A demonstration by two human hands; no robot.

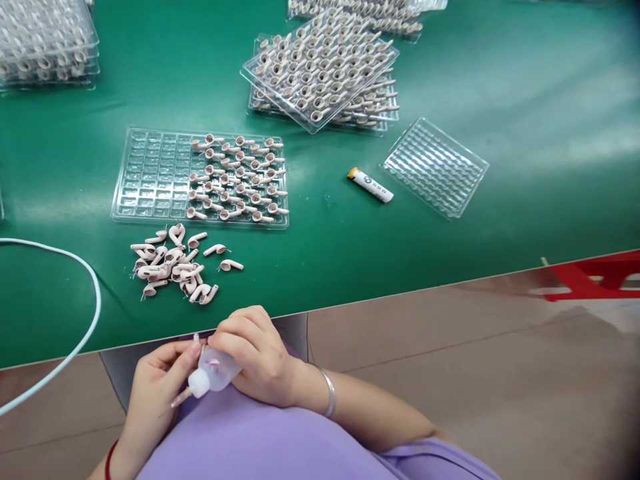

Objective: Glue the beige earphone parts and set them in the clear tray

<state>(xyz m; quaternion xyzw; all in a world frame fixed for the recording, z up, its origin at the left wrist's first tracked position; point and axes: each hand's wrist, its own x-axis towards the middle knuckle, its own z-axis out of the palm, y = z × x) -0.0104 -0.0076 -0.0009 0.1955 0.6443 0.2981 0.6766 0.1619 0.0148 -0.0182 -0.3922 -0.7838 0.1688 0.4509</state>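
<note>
Just off the table's front edge, my right hand (263, 353) is closed around a small translucent squeeze bottle (220, 369). Its white cap (199, 383) points down and to the left. My left hand (160, 380) pinches an earbud shell (197, 338) between thumb and fingertips, close to the bottle; only its pale stem shows, the rest is hidden. On the table ahead lies a loose pile of earbud shells (173, 267), some with thin wires sticking out. Behind the pile, a clear plastic tray (150, 175) carries rows of shells on its right part.
Stacked trays of shells (320, 70) stand at the back, with another stack (47, 50) at the far left. A white and orange lighter-shaped tube (370, 185) lies near a clear tray (437, 167). A white cable (95, 300) curves at left; a red stool (590, 277) is at right.
</note>
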